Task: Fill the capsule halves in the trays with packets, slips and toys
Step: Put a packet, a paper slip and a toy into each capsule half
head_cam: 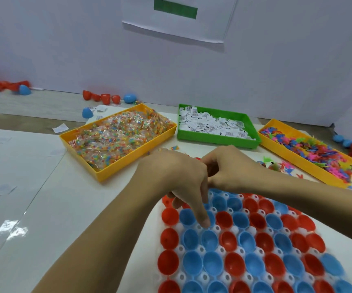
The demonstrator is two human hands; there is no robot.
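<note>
My left hand (172, 178) hangs over the capsule halves (242, 242), index finger pointing down, tip touching the rim of a blue half; its other fingers curl under, and whether they hold anything is hidden. My right hand (227, 168) sits curled just beside it, thumb meeting fingers; can't tell what, if anything, it pinches. The white tray (217, 228) under the halves is cut off at the bottom edge. Beyond my hands: packets (116, 134) in a yellow bin, slips (213, 124) in a green bin, toys (310, 148) in a yellow bin to the right. White table (22, 187), white wall, loose halves blurry along it.
</note>
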